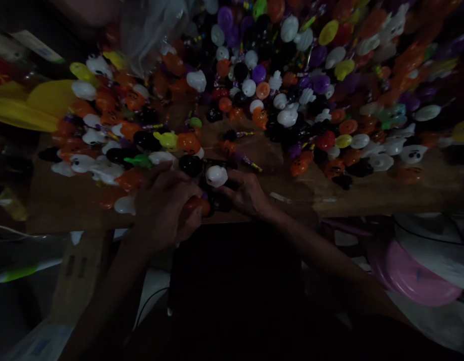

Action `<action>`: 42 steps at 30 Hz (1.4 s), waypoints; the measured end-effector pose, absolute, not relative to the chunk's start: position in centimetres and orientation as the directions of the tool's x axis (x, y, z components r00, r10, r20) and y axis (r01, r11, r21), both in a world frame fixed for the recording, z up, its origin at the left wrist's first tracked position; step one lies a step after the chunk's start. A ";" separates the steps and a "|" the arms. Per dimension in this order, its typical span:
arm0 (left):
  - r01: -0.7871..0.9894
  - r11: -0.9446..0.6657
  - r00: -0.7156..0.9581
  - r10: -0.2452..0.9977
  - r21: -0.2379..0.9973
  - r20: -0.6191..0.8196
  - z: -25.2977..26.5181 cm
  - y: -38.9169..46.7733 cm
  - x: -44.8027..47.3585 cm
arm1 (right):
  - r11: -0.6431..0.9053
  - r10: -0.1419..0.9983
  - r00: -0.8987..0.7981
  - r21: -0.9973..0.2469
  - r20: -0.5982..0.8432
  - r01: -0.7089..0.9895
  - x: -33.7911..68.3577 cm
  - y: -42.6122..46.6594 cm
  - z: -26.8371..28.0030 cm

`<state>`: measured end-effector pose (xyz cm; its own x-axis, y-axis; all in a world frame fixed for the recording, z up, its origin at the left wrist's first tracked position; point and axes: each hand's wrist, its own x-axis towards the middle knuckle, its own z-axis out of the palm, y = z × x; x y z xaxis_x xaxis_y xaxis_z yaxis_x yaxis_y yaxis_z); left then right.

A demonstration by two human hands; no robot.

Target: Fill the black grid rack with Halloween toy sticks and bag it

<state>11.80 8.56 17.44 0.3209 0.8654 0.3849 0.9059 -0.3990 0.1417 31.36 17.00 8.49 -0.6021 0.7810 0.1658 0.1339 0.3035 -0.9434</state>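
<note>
My left hand [166, 205] is closed near the table's front edge, its fingers curled around an orange round plastic piece [197, 204] that is partly hidden. Close beside it, my right hand [249, 193] pinches a white round plastic piece [215, 176] with dark marks, like a small figure head. A black round piece [190, 165] sits just beyond my left fingertips. Dim light hides the finer details between the hands. Just past them on the wood lies an orange figure [227, 147] with a beaded, purple-and-yellow stem.
Heaps of glossy orange, white, black, purple and yellow pieces [288, 115] cover the wooden table [265, 150]. A clear plastic bag [149, 37] rests at the back left, near yellow round objects [47, 103]. Below the table on the right is a pink basin [416, 276].
</note>
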 end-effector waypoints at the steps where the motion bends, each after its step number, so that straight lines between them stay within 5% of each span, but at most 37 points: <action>1: 0.909 -0.389 0.310 0.873 0.151 0.377 17.3 8.5 11.7 | 0.355 0.773 -0.598 -0.926 0.214 0.128 31.3 16.9 8.2; 5: 0.912 -0.371 0.279 0.873 0.175 0.400 17.0 8.2 11.8 | 0.489 0.739 -0.585 -0.864 0.335 0.123 31.4 16.7 7.6; 19: 0.899 -0.414 0.312 0.831 0.139 0.460 17.1 8.7 12.6 | 0.611 0.646 -0.654 -0.781 0.395 0.131 31.7 16.9 7.4; 30: 0.876 -0.463 0.360 0.813 0.132 0.458 17.3 9.0 12.8 | 0.544 0.426 -0.877 -0.837 0.223 0.052 32.0 19.1 10.5; 42: 0.876 -0.443 0.355 0.860 0.189 0.367 18.4 8.8 13.2 | 0.546 0.459 -0.835 -0.838 0.303 -0.004 31.4 18.4 8.5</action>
<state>13.20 8.84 18.35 0.3553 0.8596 0.3673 0.8764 -0.4429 0.1889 31.41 18.36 8.46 -0.8352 0.4589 0.3031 -0.0040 0.5461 -0.8377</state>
